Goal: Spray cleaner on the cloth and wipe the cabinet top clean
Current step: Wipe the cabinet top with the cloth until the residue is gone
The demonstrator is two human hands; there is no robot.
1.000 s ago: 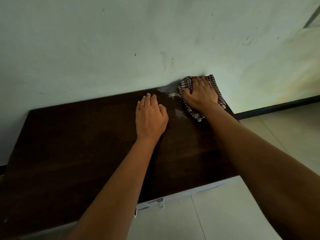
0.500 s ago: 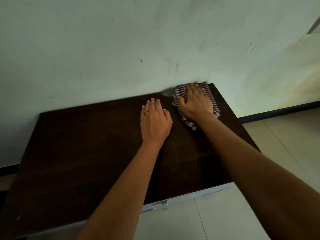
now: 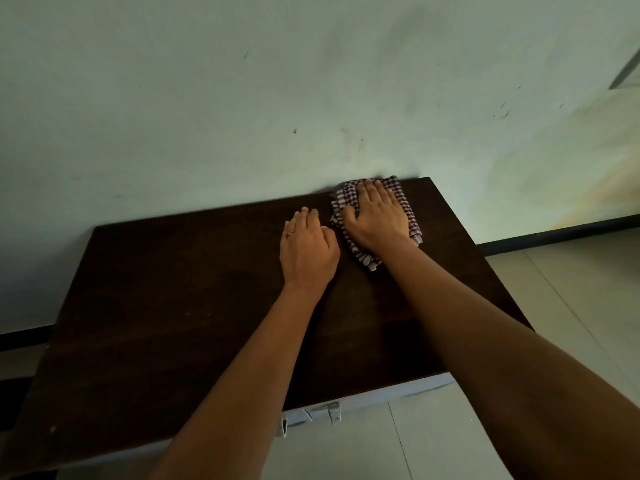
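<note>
The dark brown cabinet top (image 3: 173,306) stretches across the lower part of the view, its back edge against the wall. A checked purple-and-white cloth (image 3: 408,216) lies folded near the back right corner. My right hand (image 3: 375,213) presses flat on the cloth, fingers pointing at the wall. My left hand (image 3: 308,249) rests palm down on the bare wood just left of the cloth, a ring on one finger. No spray bottle is in view.
A pale green wall (image 3: 311,98) rises directly behind the cabinet. Light floor tiles (image 3: 571,289) lie to the right and in front, with a dark skirting strip (image 3: 554,237) along the wall. The cabinet's white front edge (image 3: 363,400) shows below the top.
My right hand has slid the cloth a little leftward along the back edge, over the wet patch that showed there a second ago. The left hand has stayed in place.
</note>
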